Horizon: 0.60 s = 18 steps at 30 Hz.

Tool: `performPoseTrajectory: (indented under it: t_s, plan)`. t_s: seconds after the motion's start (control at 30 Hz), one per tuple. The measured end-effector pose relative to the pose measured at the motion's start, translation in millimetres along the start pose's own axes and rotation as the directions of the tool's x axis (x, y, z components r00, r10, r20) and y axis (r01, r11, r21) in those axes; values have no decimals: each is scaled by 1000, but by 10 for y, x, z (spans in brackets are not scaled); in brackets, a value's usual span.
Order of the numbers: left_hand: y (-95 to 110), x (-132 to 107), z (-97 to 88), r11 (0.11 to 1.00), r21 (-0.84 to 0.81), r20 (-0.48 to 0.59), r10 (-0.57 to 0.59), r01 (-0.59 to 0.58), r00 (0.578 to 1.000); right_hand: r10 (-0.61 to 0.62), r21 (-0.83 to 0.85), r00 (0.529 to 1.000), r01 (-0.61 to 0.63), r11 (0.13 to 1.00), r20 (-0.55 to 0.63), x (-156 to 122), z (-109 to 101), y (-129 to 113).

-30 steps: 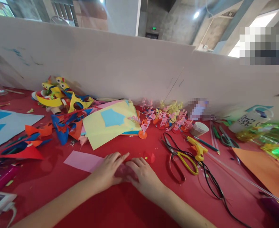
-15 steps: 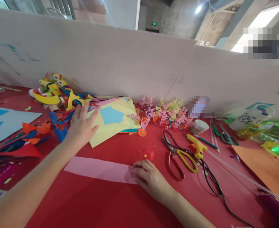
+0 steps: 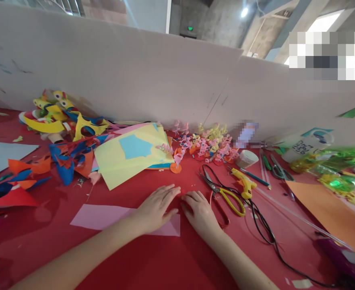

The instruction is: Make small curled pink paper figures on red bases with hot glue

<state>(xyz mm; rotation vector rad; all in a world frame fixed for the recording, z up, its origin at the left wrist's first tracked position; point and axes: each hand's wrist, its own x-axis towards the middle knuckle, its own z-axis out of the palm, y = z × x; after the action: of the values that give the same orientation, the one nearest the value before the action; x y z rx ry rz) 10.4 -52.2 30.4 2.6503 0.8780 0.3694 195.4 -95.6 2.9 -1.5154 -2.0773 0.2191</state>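
My left hand (image 3: 157, 207) reaches over a pink paper strip (image 3: 102, 216), fingers stretched forward and thumb apart. Its forearm crosses the strip and hides part of it. Close to its fingertips is my right hand (image 3: 198, 209), low at the strip's right end, with fingers bent and together. Whatever lies under those fingers is hidden; only a trace of red shows between the two hands, against the red table (image 3: 129, 259). To the right of my right hand lie open scissors (image 3: 222, 197) with one red and one yellow handle, and a yellow glue gun (image 3: 245, 183).
Yellow sheets (image 3: 111, 161) with a blue cutout (image 3: 135, 146) lie behind my hands. Small pink and yellow curled-paper figures (image 3: 207, 141) stand by the white partition (image 3: 135, 72). Colourful paper scraps (image 3: 65, 157) fill the left. A black cord (image 3: 263, 221) and orange sheet (image 3: 325, 209) lie right.
My left hand has come down and right from the yellow sheets to beside my right hand. My right hand has moved off the strip's end; the small red disc is now covered.
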Motion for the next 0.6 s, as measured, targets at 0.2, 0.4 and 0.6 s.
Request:
performPoseTrajectory:
  t_s: [0.2, 0.4, 0.6]
  plan:
    - [-103, 121, 93, 994, 92, 27, 48, -50, 998, -1, -55, 999, 4, 998, 53, 17, -114, 49]
    - [-86, 92, 121, 993, 90, 30, 70, -72, 997, 194, -228, 970, -223, 948, -144, 46, -378, 303]
    - [-73, 89, 95, 996, 70, 22, 48, -50, 999, 5, -2, 1000, -5, 1000, 29, 56, -164, 181]
